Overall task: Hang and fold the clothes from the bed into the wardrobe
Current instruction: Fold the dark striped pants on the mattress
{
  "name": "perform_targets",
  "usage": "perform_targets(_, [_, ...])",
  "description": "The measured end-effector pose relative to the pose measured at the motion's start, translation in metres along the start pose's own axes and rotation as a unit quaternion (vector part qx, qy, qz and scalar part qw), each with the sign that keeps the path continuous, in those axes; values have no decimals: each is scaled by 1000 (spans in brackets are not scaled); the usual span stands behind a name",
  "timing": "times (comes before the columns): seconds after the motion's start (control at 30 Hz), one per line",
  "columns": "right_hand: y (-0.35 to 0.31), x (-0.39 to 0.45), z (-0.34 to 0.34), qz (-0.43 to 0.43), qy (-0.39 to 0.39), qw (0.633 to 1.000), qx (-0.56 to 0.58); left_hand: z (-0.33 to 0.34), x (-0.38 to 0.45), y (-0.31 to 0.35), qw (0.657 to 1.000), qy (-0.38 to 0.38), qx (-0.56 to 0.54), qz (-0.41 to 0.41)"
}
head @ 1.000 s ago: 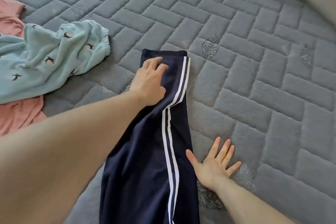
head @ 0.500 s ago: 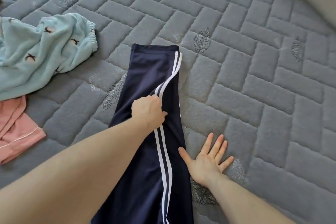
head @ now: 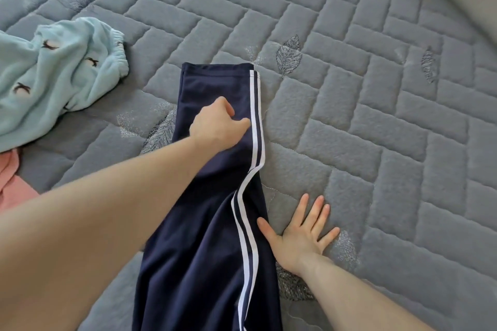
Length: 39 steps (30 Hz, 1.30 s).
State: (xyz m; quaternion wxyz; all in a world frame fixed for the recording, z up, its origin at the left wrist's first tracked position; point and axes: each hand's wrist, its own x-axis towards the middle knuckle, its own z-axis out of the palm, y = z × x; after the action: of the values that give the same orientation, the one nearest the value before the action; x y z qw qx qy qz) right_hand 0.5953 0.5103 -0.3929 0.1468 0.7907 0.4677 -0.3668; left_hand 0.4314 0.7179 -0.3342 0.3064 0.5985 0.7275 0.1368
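Lying long on the bed (head: 349,121): navy trousers (head: 204,236). Left hand (head: 215,126) curling on them, maybe pinching cloth, smoothing for folding. Right hand (head: 298,236) spreading flat beside the trousers, steadying.

Readable text: none on anything in view.
Navy trousers (head: 212,236): no brand name, label or number shows; the only marking is a pair of white stripes along the side seam, just right of the left hand's grip (head: 219,126).
Light blue garment (head: 53,78): well left of that grip, printed with small dark bird shapes, no letters.
Bed (head: 376,129): stitched leaf motifs on the quilted cover, no writing.
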Motion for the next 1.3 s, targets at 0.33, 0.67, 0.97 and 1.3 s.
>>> perform_targets(0.33, [7, 7, 7, -9, 21, 1000, 13, 39, 17, 5, 995, 14, 94, 38])
perform_targets(0.67, [10, 11, 14, -5, 54, 999, 3, 31, -86, -24, 980, 55, -33, 189])
perform_targets(0.97, [12, 13, 17, -23, 82, 996, 20, 75, -306, -123, 978, -40, 83, 187])
perform_targets(1.3, [59, -14, 13, -116, 67, 991, -8, 88, -352, -75, 997, -33, -65, 37])
